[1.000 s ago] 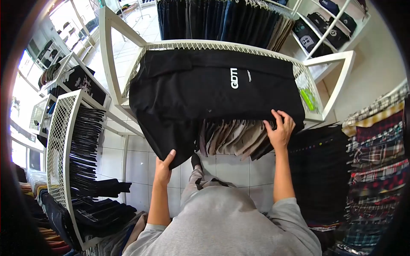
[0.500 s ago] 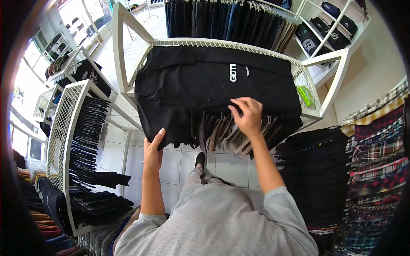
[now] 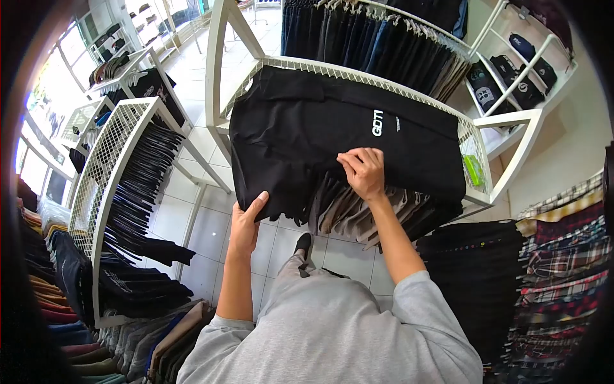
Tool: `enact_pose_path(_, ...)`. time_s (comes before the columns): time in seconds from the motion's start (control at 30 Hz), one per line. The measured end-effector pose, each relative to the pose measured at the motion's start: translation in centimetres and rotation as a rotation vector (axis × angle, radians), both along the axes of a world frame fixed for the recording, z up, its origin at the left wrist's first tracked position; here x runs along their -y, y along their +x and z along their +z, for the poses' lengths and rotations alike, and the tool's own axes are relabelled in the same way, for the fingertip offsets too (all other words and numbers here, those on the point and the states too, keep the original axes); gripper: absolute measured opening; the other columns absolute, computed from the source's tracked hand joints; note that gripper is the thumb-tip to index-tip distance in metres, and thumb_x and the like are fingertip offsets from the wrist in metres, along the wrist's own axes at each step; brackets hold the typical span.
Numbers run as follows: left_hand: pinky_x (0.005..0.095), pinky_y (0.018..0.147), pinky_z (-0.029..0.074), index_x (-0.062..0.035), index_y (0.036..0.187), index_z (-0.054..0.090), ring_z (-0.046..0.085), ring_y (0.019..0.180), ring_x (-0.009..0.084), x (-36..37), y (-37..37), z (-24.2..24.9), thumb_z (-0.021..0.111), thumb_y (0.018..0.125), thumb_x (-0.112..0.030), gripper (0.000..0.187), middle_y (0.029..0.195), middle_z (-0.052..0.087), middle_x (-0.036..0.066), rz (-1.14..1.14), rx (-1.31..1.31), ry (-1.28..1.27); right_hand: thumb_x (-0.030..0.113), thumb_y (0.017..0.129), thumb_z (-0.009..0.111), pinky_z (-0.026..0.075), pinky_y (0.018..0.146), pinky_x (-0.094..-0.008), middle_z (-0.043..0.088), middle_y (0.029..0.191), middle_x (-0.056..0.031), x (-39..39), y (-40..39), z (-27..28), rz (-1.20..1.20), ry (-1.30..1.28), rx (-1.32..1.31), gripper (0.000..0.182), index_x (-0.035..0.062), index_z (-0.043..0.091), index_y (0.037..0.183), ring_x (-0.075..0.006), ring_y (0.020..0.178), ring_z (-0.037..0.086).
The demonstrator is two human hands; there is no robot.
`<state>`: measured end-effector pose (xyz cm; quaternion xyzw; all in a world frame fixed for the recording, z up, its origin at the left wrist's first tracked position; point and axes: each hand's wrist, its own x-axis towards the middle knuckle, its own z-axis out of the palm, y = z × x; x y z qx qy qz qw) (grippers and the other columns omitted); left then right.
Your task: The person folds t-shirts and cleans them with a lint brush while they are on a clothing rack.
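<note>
A black shirt (image 3: 300,121) with white lettering lies spread over the white mesh-topped rack (image 3: 358,72), its near edge hanging over the front. My left hand (image 3: 245,225) grips the shirt's near left corner, thumb on top and the fingers beneath the cloth. Over the middle of the shirt is my right hand (image 3: 366,171), its thumb and fingertips pinched together at the fabric's surface. Whether a bit of cloth or something tiny is between those fingertips cannot be made out.
Trousers on hangers (image 3: 345,214) hang below the rack top. A bright green object (image 3: 473,170) lies at its right end. Another mesh rack (image 3: 115,166) with black garments stands left. Plaid shirts (image 3: 563,256) hang at right, jeans (image 3: 364,38) behind.
My right hand has closed from spread fingers into a pinch and shifted left across the shirt. My left hand keeps its hold on the corner. The view has turned slightly.
</note>
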<state>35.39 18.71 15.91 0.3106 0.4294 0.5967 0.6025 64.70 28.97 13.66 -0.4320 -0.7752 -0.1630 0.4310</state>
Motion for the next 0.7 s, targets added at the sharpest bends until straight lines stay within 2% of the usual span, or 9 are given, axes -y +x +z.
enact_pose_path(0.07,0.0302,0.096,0.050,0.0031,0.124,0.064,0.067,0.107,0.0161,-0.1,-0.2,0.3,0.074,0.094,-0.018,0.038,0.117,0.070,0.009,-0.016,0.003,0.016,0.018,0.085,0.079,0.043,0.078,-0.0375,0.065,0.085,0.0030,2.0,-0.1,0.0,-0.005,0.017,-0.024,0.008,0.0131,0.073,0.089,-0.0184,0.080,0.062)
enact_pose_path(0.17,0.0286,0.094,0.050,0.0026,0.123,0.063,0.067,0.106,0.0156,0.2,-0.2,0.7,0.074,0.094,-0.017,0.037,0.117,0.069,0.009,-0.027,0.009,0.007,0.017,0.084,0.079,0.044,0.075,-0.0381,0.070,0.083,-0.0002,6.1,0.7,-1.5,0.029,-0.205,-0.121,0.007,0.0113,0.075,0.085,-0.0213,0.077,0.066)
enact_pose_path(0.2,0.0269,0.092,0.051,0.0020,0.121,0.062,0.067,0.104,0.0150,0.1,-0.2,0.9,0.075,0.093,-0.017,0.036,0.115,0.069,0.009,-0.015,0.015,-0.004,0.017,0.084,0.079,0.045,0.074,-0.0387,0.070,0.081,-0.0002,7.5,1.3,-2.9,0.018,-0.335,-0.121,0.007,0.0103,0.075,0.084,-0.0237,0.077,0.066)
enact_pose_path(0.27,0.0274,0.093,0.052,0.0023,0.120,0.062,0.068,0.102,0.0156,0.0,-0.1,1.0,0.075,0.093,-0.017,0.035,0.115,0.069,0.009,-0.029,-0.003,-0.004,0.014,0.085,0.076,0.047,0.079,-0.0412,0.071,0.095,-0.0031,9.9,3.2,-6.2,-0.073,-0.764,0.033,0.006,0.0086,0.076,0.086,-0.0270,0.085,0.067)
enact_pose_path(0.3,0.0283,0.093,0.053,0.0025,0.121,0.062,0.069,0.102,0.0159,-0.2,-0.2,0.8,0.074,0.093,-0.017,0.036,0.114,0.069,0.009,-0.031,0.012,0.012,0.014,0.085,0.076,0.047,0.079,-0.0412,0.071,0.095,-0.0031,10.9,4.3,-8.2,-0.086,-0.766,0.026,0.006,0.0086,0.076,0.086,-0.0270,0.085,0.067)
enact_pose_path(0.37,0.0307,0.091,0.055,0.0035,0.122,0.061,0.070,0.100,0.0174,-0.5,-0.1,1.1,0.073,0.095,-0.017,0.037,0.114,0.069,0.009,-0.026,0.000,0.040,0.014,0.088,0.071,0.046,0.085,-0.0447,0.067,0.110,-0.0082,12.8,5.6,-11.2,-0.216,-0.524,0.164,0.021,0.0082,0.075,0.108,-0.0284,0.097,0.064)
enact_pose_path(0.4,0.0307,0.091,0.055,0.0035,0.122,0.061,0.070,0.100,0.0174,-0.7,-0.1,1.5,0.073,0.095,-0.017,0.037,0.114,0.069,0.009,-0.041,-0.003,0.040,0.014,0.088,0.071,0.046,0.085,-0.0447,0.067,0.110,-0.0082,13.0,5.7,-11.0,-0.230,-0.525,0.157,0.021,0.0082,0.075,0.108,-0.0284,0.097,0.064)
enact_pose_path(0.5,0.0341,0.090,0.058,0.0057,0.125,0.059,0.070,0.101,0.0198,-1.3,0.0,3.3,0.068,0.098,-0.017,0.036,0.115,0.068,0.011,-0.042,-0.051,0.081,0.016,0.084,0.076,0.045,0.090,-0.0452,0.060,0.113,-0.0063,12.1,5.7,-7.6,-0.372,-0.435,-0.034,0.046,0.0120,0.066,0.129,-0.0284,0.106,0.059)
enact_pose_path(0.7,0.0386,0.095,0.059,0.0063,0.126,0.058,0.069,0.105,0.0215,-3.7,1.0,6.7,0.067,0.099,-0.017,0.037,0.119,0.067,0.013,-0.062,-0.022,0.187,0.026,0.074,0.087,0.044,0.089,-0.0426,0.056,0.111,-0.0056,7.0,3.2,-2.6,-0.408,-0.162,-0.003,0.057,0.0158,0.062,0.124,-0.0265,0.106,0.057)
